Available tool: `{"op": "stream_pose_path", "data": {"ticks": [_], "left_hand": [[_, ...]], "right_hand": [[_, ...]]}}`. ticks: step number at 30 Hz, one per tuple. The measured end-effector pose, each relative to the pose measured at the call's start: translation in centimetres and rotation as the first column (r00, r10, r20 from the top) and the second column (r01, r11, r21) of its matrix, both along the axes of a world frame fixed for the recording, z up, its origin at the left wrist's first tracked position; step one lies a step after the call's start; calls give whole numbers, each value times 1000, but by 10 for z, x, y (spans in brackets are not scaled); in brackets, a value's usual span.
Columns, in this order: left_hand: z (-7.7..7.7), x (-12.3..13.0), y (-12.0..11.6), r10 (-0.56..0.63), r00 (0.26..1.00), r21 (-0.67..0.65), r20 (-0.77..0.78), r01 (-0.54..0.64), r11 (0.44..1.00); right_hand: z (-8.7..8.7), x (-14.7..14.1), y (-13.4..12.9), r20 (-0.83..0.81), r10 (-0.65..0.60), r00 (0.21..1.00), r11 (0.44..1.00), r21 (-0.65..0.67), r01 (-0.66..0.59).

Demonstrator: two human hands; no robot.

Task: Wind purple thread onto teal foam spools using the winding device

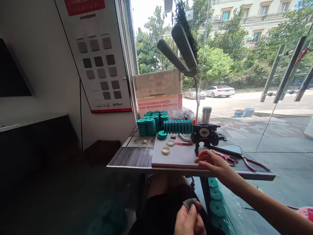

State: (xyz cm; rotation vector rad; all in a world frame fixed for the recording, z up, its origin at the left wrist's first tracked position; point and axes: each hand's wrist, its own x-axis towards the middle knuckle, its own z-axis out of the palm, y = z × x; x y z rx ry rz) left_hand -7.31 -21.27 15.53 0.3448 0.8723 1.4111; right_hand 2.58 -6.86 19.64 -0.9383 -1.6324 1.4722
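Low over the lap, my left hand (189, 220) is closed, its thumb pressed on a small crumpled grey cloth-like piece (190, 203). Dark strands lie just above that piece; whether they join it I cannot tell. My right hand (212, 162) reaches over the table's front edge, fingers stretched out and slightly bent, with nothing visible in them. Right behind it stands a black winding machine (204, 135) with a dial. A row of green spools (178, 127) sits on its shaft. Red-handled scissors (229, 159) lie beside the right hand.
Stacked green spools (146, 126) stand at the back left of the table. A white board (176, 158) carries a small round dish (165, 150) and an orange-red tool (183, 143). Pliers (254, 163) lie at right, a metal flask (206, 115) behind. A lamp (184, 49) overhangs.
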Motion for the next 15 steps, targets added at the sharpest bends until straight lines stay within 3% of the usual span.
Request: {"op": "stream_pose_path", "data": {"ticks": [3,7,10,13,15], "left_hand": [[-2,7,-14,25,1000,-57,-5,-26,998],[-15,12,-25,12,991,72,-134,-2,997],[-31,5,-32,-56,947,151,-318,109,982],[-38,-14,-40,-148,863,133,-482,239,962],[-33,-29,-43,-285,803,66,-523,371,926]], "right_hand": [[-5,-2,-24,-55,-116,992,976,-194,104],[-8,-18,-61,-206,-4,979,827,-551,-113],[-10,-30,-81,-349,58,935,748,-605,-272],[-16,-33,-94,-434,37,900,735,-599,-319],[-21,-33,-104,-445,-14,895,734,-613,-293]]}}
